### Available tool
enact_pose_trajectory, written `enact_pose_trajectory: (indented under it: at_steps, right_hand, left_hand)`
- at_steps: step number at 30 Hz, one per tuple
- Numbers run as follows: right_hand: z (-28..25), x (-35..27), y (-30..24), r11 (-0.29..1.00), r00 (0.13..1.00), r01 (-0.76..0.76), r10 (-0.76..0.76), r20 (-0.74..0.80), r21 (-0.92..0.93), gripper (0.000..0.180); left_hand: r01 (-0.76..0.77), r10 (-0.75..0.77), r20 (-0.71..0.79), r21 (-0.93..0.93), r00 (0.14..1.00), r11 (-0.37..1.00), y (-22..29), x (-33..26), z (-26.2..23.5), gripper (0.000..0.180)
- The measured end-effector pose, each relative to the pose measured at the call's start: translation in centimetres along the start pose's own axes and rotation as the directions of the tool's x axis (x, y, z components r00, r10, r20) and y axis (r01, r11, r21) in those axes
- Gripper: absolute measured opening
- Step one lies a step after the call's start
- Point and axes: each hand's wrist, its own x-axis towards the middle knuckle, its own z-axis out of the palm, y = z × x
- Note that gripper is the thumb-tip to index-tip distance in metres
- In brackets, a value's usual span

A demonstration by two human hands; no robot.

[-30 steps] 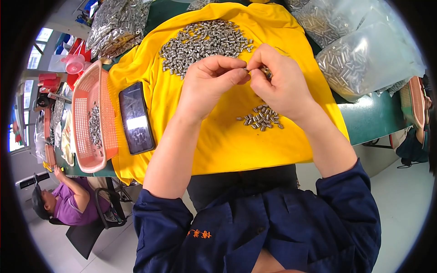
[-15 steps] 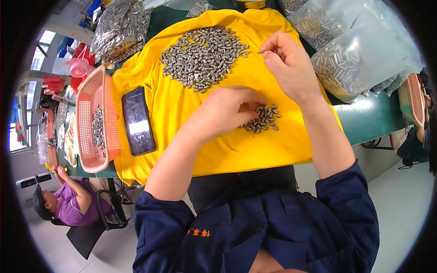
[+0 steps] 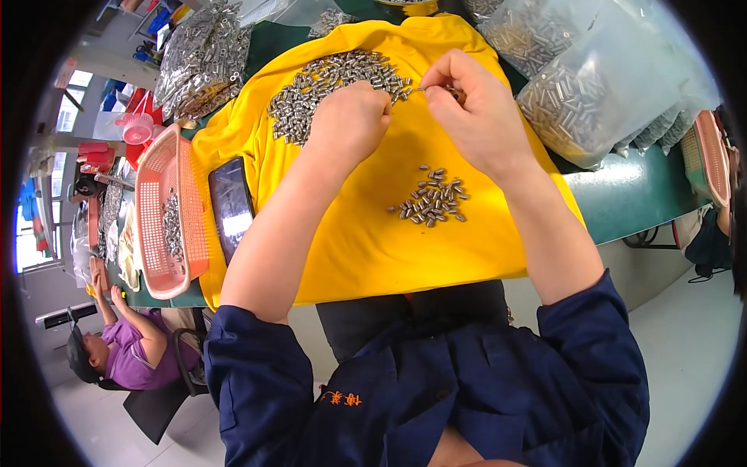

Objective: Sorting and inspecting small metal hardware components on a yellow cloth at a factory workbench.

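Observation:
A large pile of small silvery metal cylinders (image 3: pixel 311 93) lies on the far part of a yellow cloth (image 3: pixel 350 257). My left hand (image 3: pixel 346 121) is at this pile's right side, fingers curled closed; what they grip, if anything, is hidden. To the right, my right hand (image 3: pixel 475 113) is raised over the cloth, thumb and forefinger pinched on a small metal piece at their tips. More metal bits show inside its curled fingers. A smaller heap of cylinders (image 3: pixel 432 201) lies nearer to me, apart from both hands.
Left of the cloth are a phone (image 3: pixel 231 206) and a pink basket (image 3: pixel 148 257) holding metal pieces. Clear bags of metal parts stand at the far left (image 3: pixel 202 58) and the right (image 3: pixel 572 101) on the green table (image 3: pixel 622 194). Another person (image 3: pixel 132 350) sits at the left.
My left hand has left the smaller heap and moved away to the large pile. My right hand has shifted slightly left, still pinched. The smaller heap is now uncovered.

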Motion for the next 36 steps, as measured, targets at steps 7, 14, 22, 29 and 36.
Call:
enact_pose_trajectory:
  at_steps: [7, 14, 22, 29, 36]
  right_hand:
    - [0.2, -0.1, 0.0, 1.0, 0.999, -0.023, 0.023, 0.03, 0.005, 0.008]
    - [0.3, -0.1, -0.1, 0.999, 0.998, -0.046, 0.046, 0.048, -0.003, 0.007]
    - [0.4, -0.1, -0.1, 0.999, 0.998, -0.004, 0.006, 0.062, -0.038, 0.006]
    - [0.5, -0.6, 0.1, 0.988, 0.974, -0.094, 0.065, 0.215, 0.126, 0.004]
    - [0.7, -0.5, 0.0, 0.99, 0.964, -0.1, 0.071, 0.256, 0.101, 0.004]
  left_hand:
    - [-0.058, 0.041, -0.068, -0.275, 0.997, 0.96, -0.4, -1.4, -0.3, 0.009]
    - [-0.089, 0.085, -0.027, -0.185, 0.996, 0.979, -1.0, -1.2, -0.4, 0.011]
    - [0.339, -0.337, 0.14, -0.674, 0.931, 0.657, -0.1, -1.3, -2.6, 0.007]
    - [0.143, -0.132, 0.195, -0.933, 0.972, -0.33, 1.3, -4.0, -1.3, 0.018]
    - [0.146, -0.121, 0.191, -0.941, 0.974, -0.307, 0.9, -4.0, -0.8, 0.016]
